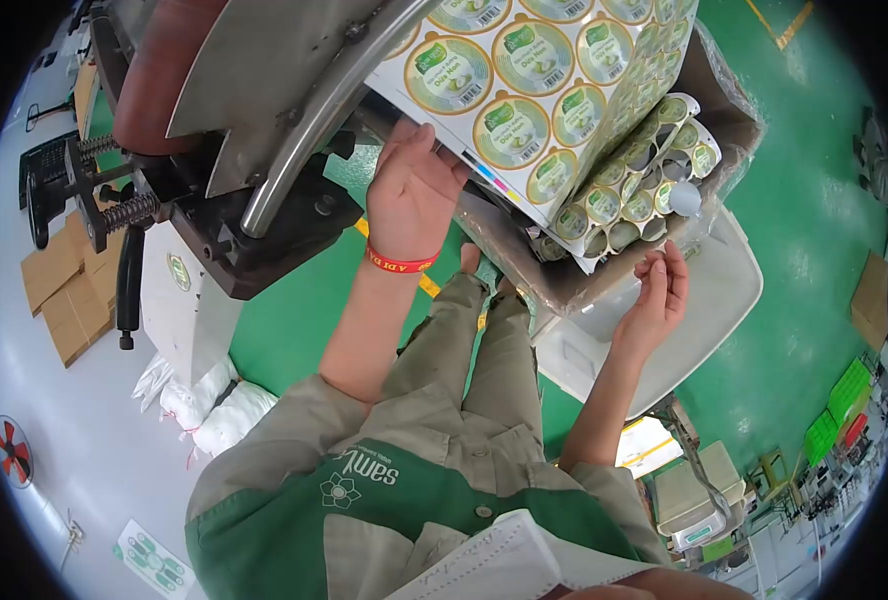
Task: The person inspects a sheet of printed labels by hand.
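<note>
Under the press, the left hand grips the label sheet's edge to steady it, while the right hand hangs open and empty beside the punched stack.

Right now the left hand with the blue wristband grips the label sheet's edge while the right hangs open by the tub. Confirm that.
Wrong in one respect: the wristband is red, not blue, as the head view shows. The left hand grips the label sheet; the right hand hangs open by the tub.

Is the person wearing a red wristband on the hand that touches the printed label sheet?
Yes, a red wristband circles the wrist of the left hand, whose fingers rest against the label sheet.
</note>
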Motion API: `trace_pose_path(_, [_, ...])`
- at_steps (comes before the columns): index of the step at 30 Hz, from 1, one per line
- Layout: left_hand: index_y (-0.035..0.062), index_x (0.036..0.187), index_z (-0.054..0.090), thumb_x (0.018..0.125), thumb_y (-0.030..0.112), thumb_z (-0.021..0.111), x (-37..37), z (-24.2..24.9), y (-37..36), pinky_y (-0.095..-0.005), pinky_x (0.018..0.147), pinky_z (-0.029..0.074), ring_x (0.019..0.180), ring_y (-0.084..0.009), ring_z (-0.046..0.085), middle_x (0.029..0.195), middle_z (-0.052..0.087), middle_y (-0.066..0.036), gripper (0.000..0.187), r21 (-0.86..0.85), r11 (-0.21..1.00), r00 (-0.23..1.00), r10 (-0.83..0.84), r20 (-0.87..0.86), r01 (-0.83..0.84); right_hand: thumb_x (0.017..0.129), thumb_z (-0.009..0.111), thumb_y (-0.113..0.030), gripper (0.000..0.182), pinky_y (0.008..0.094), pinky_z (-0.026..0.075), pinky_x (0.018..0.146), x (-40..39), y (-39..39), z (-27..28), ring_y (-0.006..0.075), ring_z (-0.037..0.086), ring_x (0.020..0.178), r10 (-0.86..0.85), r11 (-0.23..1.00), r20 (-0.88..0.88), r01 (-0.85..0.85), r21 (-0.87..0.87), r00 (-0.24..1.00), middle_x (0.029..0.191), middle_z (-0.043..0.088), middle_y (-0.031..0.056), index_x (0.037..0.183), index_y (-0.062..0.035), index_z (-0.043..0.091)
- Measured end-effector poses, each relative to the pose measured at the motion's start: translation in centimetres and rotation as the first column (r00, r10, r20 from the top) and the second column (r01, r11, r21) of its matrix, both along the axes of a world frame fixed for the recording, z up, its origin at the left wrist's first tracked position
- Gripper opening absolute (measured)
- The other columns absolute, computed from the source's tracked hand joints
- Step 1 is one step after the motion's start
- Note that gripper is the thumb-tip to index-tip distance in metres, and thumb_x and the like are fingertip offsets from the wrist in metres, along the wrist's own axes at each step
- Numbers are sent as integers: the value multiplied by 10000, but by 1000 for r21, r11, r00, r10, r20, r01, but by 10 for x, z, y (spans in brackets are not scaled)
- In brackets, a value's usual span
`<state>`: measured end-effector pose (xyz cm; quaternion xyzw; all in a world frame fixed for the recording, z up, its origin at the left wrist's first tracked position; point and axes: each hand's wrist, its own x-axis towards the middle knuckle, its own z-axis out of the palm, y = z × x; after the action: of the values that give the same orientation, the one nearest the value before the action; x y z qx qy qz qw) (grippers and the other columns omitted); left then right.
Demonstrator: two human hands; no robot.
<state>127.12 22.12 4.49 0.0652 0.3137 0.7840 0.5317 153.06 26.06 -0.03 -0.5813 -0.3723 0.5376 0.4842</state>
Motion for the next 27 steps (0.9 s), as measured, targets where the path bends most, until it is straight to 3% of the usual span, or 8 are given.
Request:
trace_pose_path(7, [55,998,522,935,93,424,11,8,2,-380,939,445,1053,-203,584,1134,595,-88,122,-27,1000,1000,6,10,-6,880,560,-36,226,235,449,740,-47,7,41,107,545,811,48,963,95,-72,261,994,925,616,79,1094,38,574])
trace_pose_path(9, [47,1017,520,928,97,444,15,12,2,-374,943,443,1066,-201,578,1150,587,-94,127,-41,999,1000,21,19,-20,848,595,-25,235,245,455,759,-65,21,47,141,573,871,272,784,196,-335,522,942,979,600,101,1077,29,586])
trace_pose_path(12, [30,1091,508,919,115,470,15,17,2,-369,954,435,1091,-196,564,1176,574,-94,196,-53,999,999,-6,-39,4,780,654,-32,315,291,452,799,-86,51,53,213,572,893,218,632,471,-491,600,855,982,600,116,1088,-5,594])
trace_pose_path(15, [22,1252,434,943,144,401,19,14,-3,-377,944,448,1130,-201,542,1248,537,-99,333,-56,997,998,-57,-38,55,782,660,-76,387,346,412,908,-55,96,-8,283,531,1040,-79,740,596,-354,572,799,1096,571,153,1155,-29,566])
trace_pose_path(18, [13,1236,446,941,136,411,32,9,-8,-379,917,464,1128,-207,543,1243,542,-101,321,-62,988,989,-145,-17,144,845,611,-227,490,445,300,1022,-19,91,-110,366,401,1221,-61,866,737,-332,374,673,1299,462,202,1298,-98,475])
trace_pose_path(20, [4,1242,445,918,109,458,42,9,-8,-368,938,443,1125,-199,541,1237,544,-98,341,-70,987,989,-142,33,144,903,480,-397,586,547,164,1070,-18,78,-159,436,229,1326,101,948,957,-319,-9,273,1445,287,211,1423,-186,309])
trace_pose_path(23, [-1,1253,439,896,97,504,49,10,-8,-341,945,424,1123,-189,533,1231,544,-95,376,-121,984,991,-131,11,131,916,365,-500,622,621,56,1060,-43,82,-223,483,68,1357,251,962,866,-213,-173,432,1509,121,196,1462,-255,196])
trace_pose_path(27, [-9,1288,402,884,106,508,45,-23,-6,-325,974,385,1166,-192,492,1255,520,-105,433,-191,978,979,-117,-168,84,908,362,-510,610,657,47,1040,-107,97,-300,539,-19,1334,252,963,957,-131,-234,144,1521,44,184,1457,-305,191])
